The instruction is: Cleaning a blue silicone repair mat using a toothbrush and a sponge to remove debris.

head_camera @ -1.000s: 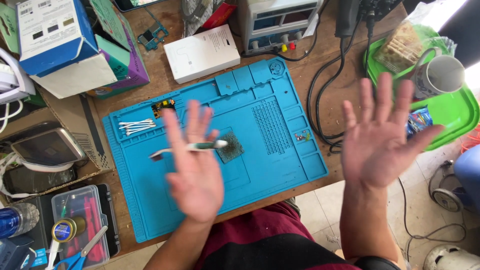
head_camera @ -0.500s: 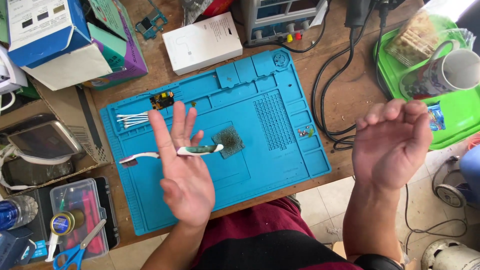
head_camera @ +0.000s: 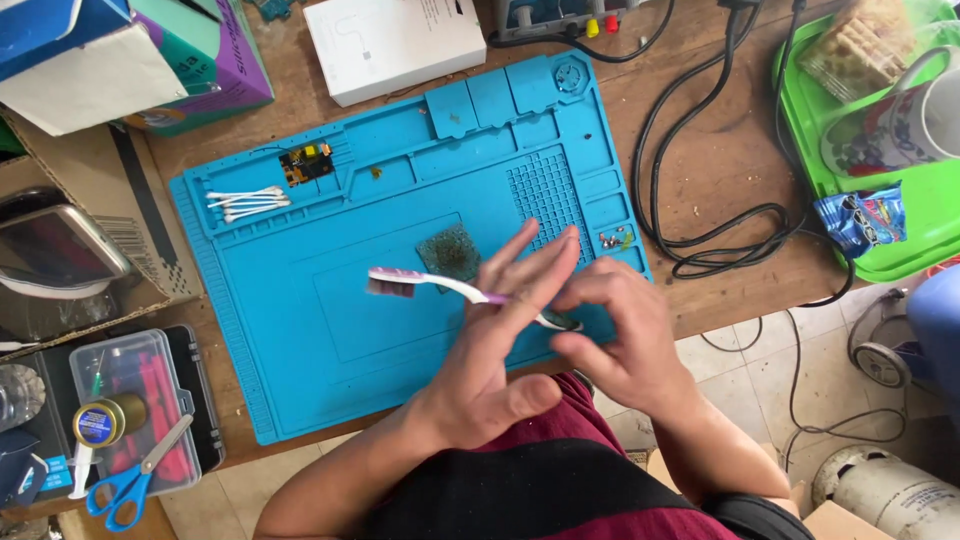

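A toothbrush (head_camera: 430, 284) with a white and purple handle hovers over the blue silicone work mat (head_camera: 300, 340), bristles pointing left. My left hand (head_camera: 490, 360) reaches up from below with fingers stretched out, and the handle passes between those fingers. My right hand (head_camera: 625, 345) comes in from the right and pinches the handle's dark end. Just beyond the fingertips, a small greenish circuit board (head_camera: 450, 250) lies on the mat.
Cotton swabs (head_camera: 245, 203) and a small yellow-black part (head_camera: 307, 163) lie at the mat's back left. A white box (head_camera: 395, 40) sits behind. Black cables (head_camera: 700, 200), a green tray (head_camera: 900, 265) with a mug (head_camera: 900, 125), and a clear box with scissors (head_camera: 130, 480) flank the mat.
Both hands were raised and spread apart, the right one far right with nothing in it. The right hand has swung in to the left hand and taken the toothbrush's handle end.
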